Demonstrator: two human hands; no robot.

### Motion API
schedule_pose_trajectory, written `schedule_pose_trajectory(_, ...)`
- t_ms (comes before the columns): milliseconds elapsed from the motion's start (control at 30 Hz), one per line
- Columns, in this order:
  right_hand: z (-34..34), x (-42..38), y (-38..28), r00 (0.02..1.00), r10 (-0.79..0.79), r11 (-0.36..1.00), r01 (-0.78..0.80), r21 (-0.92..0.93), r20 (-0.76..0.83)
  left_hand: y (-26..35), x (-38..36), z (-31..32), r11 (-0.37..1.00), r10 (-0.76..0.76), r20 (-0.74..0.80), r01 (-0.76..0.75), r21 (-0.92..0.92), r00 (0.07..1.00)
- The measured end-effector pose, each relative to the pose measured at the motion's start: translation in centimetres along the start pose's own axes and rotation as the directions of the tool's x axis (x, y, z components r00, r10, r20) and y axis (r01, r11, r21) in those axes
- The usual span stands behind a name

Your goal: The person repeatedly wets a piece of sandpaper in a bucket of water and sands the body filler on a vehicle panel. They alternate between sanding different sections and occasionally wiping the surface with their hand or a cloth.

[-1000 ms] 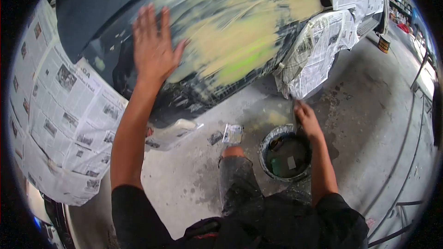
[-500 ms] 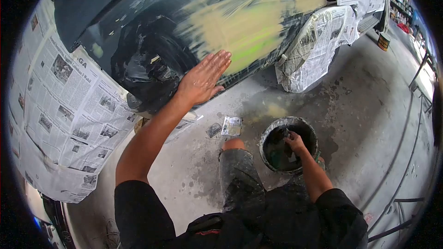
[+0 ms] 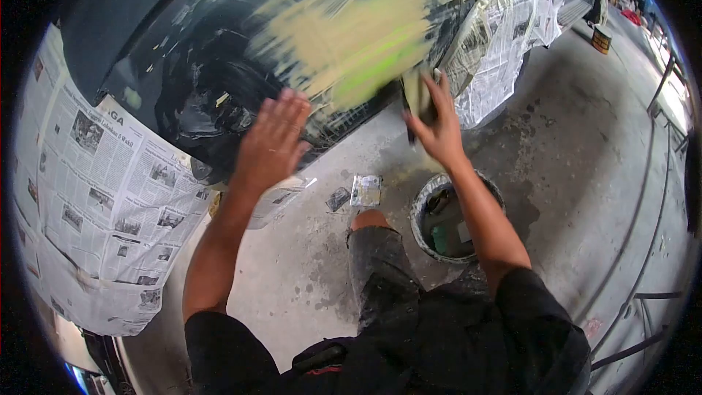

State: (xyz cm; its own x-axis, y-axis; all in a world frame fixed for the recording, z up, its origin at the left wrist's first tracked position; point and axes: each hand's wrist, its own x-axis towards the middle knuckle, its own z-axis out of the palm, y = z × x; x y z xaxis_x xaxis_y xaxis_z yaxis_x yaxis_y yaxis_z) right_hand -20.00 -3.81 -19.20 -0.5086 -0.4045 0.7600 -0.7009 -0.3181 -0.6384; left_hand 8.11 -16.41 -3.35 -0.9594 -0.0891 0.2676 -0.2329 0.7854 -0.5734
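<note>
A dark car panel (image 3: 175, 36) fills the top of the view, smeared with tan filler (image 3: 314, 29) and a bright green patch (image 3: 380, 62). My left hand (image 3: 274, 139) is at the panel's lower part, fingers extended, holding nothing. My right hand (image 3: 435, 121) is raised above the bucket (image 3: 418, 230), beside the panel's lower edge. It holds a thin, flat, dark-edged piece (image 3: 415, 99), blurred by motion, between thumb and fingers. Inside the bucket are dark water and a green item (image 3: 439, 238).
Newspaper sheets (image 3: 110, 175) cover the left side, and more newspaper (image 3: 497, 51) wraps the wheel area at right. Small sheets (image 3: 366, 190) lie on the concrete floor (image 3: 307, 263). A can (image 3: 601, 39) stands at upper right, near metal bars (image 3: 662, 88).
My right hand has come up out of the bucket with the flat piece and moved toward the panel. My left hand has shifted left and down. The view has shifted slightly.
</note>
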Motion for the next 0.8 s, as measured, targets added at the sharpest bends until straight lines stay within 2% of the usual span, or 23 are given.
schedule_pose_trajectory(33, 1.0, 2.7, -0.4, 0.995, -0.082, 0.996, 0.080, -0.043, -0.062, -1.1, -0.5, -1.3, 0.998, -0.048, -0.052, 0.051, 0.046, 0.997)
schedule_pose_trajectory(67, 2.0, 4.7, 0.0, 0.995, -0.079, 0.996, 0.077, -0.034, -0.060, -2.4, -1.3, -2.4, 0.986, -0.096, -0.116, 0.110, 0.122, 0.989)
schedule_pose_trajectory(100, 3.0, 6.4, 0.4, 0.987, -0.085, 0.992, 0.072, -0.099, -0.133, -3.7, -2.1, -3.3, 0.965, -0.137, -0.185, 0.173, 0.195, 0.973)
schedule_pose_trajectory(133, 3.9, 7.2, 0.4, 0.974, -0.098, 0.984, 0.064, -0.164, -0.203, -5.3, -2.9, -4.1, 0.963, -0.142, -0.180, 0.178, 0.200, 0.973)
schedule_pose_trajectory(167, 4.9, 7.2, 0.2, 0.975, -0.099, 0.985, 0.068, -0.158, -0.198, -6.7, -3.7, -4.8, 0.944, -0.164, -0.250, 0.226, 0.241, 0.954)
schedule_pose_trajectory(200, 5.9, 6.8, 0.0, 0.957, -0.161, 0.979, 0.122, -0.165, -0.243, -7.5, -4.1, -5.1, 0.920, -0.182, -0.321, 0.276, 0.277, 0.929)
schedule_pose_trajectory(233, 7.1, 6.2, -0.5, 0.933, -0.220, 0.969, 0.175, -0.175, -0.286, -7.8, -4.2, -5.0, 0.918, -0.191, -0.318, 0.284, 0.278, 0.929)
schedule_pose_trajectory(267, 9.0, 4.8, -1.5, 0.924, -0.274, 0.957, 0.233, -0.176, -0.268, -7.9, -4.3, -4.8, 0.915, -0.182, -0.324, 0.281, 0.290, 0.928)
schedule_pose_trajectory(300, 10.5, 3.5, -3.8, 0.926, -0.336, 0.940, 0.318, -0.122, -0.172, -8.0, -4.3, -4.6, 0.913, -0.171, -0.330, 0.275, 0.300, 0.929)
schedule_pose_trajectory(333, 12.0, 1.6, -7.1, 0.949, -0.312, 0.942, 0.303, -0.144, -0.047, -7.9, -4.3, -4.5, 0.915, -0.171, -0.321, 0.271, 0.297, 0.931)
schedule_pose_trajectory(367, 14.3, -0.2, -9.4, 0.933, -0.359, 0.925, 0.349, -0.148, -0.041, -7.9, -4.2, -4.4, 0.910, -0.168, -0.341, 0.278, 0.307, 0.925)
schedule_pose_trajectory(400, 15.5, -1.6, -11.0, 0.928, -0.360, 0.922, 0.370, -0.114, 0.100, -7.9, -4.1, -4.3, 0.905, -0.162, -0.360, 0.283, 0.317, 0.919)
schedule_pose_trajectory(433, 15.5, -1.6, -10.5, 0.932, -0.350, 0.926, 0.359, -0.115, 0.097, -8.0, -4.1, -4.3, 0.908, -0.155, -0.352, 0.273, 0.317, 0.923)
schedule_pose_trajectory(500, 14.9, -0.6, -8.4, 0.848, -0.502, 0.816, 0.529, -0.234, 0.168, -8.2, -4.4, -4.3, 0.897, -0.177, -0.336, 0.293, 0.332, 0.925)
schedule_pose_trajectory(533, 12.9, 0.8, -7.4, 0.895, -0.443, 0.865, 0.442, -0.239, 0.053, -8.2, -4.5, -4.2, 0.897, -0.174, -0.344, 0.293, 0.331, 0.923)
schedule_pose_trajectory(600, 9.1, 3.8, -3.4, 0.970, -0.237, 0.934, 0.245, -0.262, 0.059, -8.2, -4.3, -4.1, 0.900, -0.161, -0.367, 0.289, 0.327, 0.916)
schedule_pose_trajectory(633, 7.9, 4.8, -1.5, 0.957, -0.263, 0.946, 0.230, -0.230, -0.124, -8.2, -4.2, -4.0, 0.906, -0.135, -0.390, 0.272, 0.323, 0.911)
schedule_pose_trajectory(667, 7.2, 5.6, -0.4, 0.958, -0.174, 0.961, 0.115, -0.252, -0.228, -8.3, -4.2, -4.0, 0.907, -0.134, -0.383, 0.269, 0.323, 0.914)
schedule_pose_trajectory(700, 7.3, 5.8, 0.3, 0.934, -0.229, 0.944, 0.144, -0.296, -0.274, -8.3, -4.2, -3.9, 0.909, -0.130, -0.397, 0.269, 0.318, 0.908)
schedule_pose_trajectory(767, 9.5, 4.6, -2.2, 0.933, -0.225, 0.967, 0.178, -0.184, -0.281, -8.3, -4.1, -3.8, 0.912, -0.120, -0.411, 0.264, 0.313, 0.904)
schedule_pose_trajectory(800, 11.3, 3.3, -4.3, 0.940, -0.293, 0.950, 0.265, -0.166, -0.174, -8.3, -4.2, -3.8, 0.906, -0.129, -0.408, 0.275, 0.322, 0.904)
